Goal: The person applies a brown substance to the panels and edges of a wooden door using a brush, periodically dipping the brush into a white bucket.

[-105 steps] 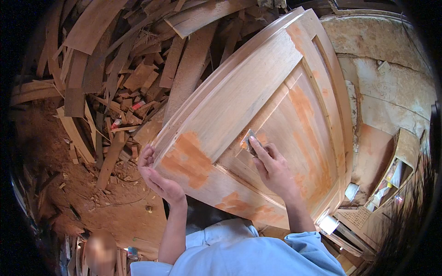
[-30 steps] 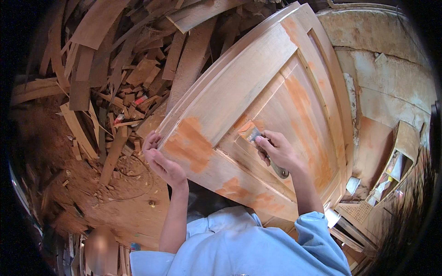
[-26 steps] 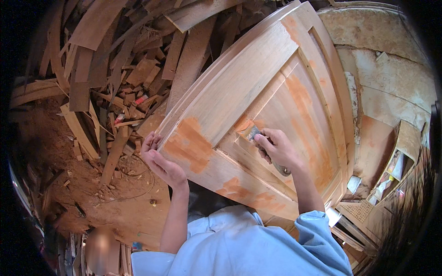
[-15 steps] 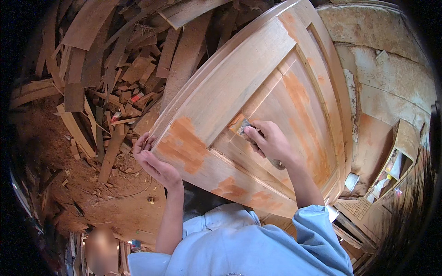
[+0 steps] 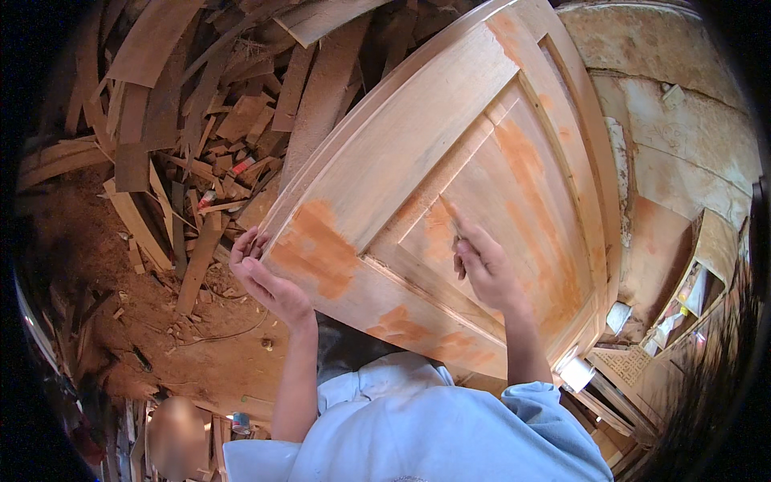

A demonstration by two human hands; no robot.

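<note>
A large wooden door (image 5: 393, 165) with recessed panels and raised mouldings lies in front of me, slanting away to the upper right. Patches of orange filler (image 5: 317, 253) are spread over its near left corner, its near edge and the inner panel. My right hand (image 5: 488, 265) is closed around a putty knife over that panel. The knife's thin blade (image 5: 450, 210) appears nearly edge-on, beside an orange smear; whether it touches the wood I cannot tell. My left hand (image 5: 277, 289) rests against the door's left edge, fingers curled at its near corner.
Wood offcuts and planks (image 5: 241, 120) are heaped on the left, over reddish dirt ground (image 5: 217, 373). A white cup-like container (image 5: 576, 373) stands by the door's near right corner. Farther right are a box-like wooden piece (image 5: 707, 257) and pale stained sheets (image 5: 683, 145).
My right hand has shifted right, away from the moulding, and turned the putty knife so its blade shows edge-on. An orange smear is visible where the knife was. My left hand stays put.
</note>
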